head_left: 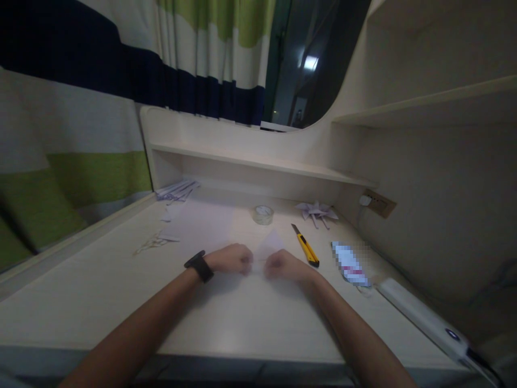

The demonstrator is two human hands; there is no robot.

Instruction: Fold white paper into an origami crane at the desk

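Observation:
A small piece of white paper (271, 242) with a pointed top shows between my two hands, just above the desk. My left hand (233, 259), with a dark watch on its wrist, is closed on the paper's left side. On the right side, my right hand (287, 265) pinches the same paper with curled fingers. Both hands are slightly smeared by motion, and the paper's lower part is blurred. Beyond the hands stands a roll of clear tape (263, 215). A yellow utility knife (306, 246) lies to the right, its blade end pointing away from me.
Large white paper (202, 218) lies left of the tape. Folded paper strips (177, 189) fill the back left corner, with small scraps (155, 241) nearer. At right are paper pinwheels (317, 211), a phone (349, 264) and a long white lamp (424, 318). A low shelf (250, 161) spans the back.

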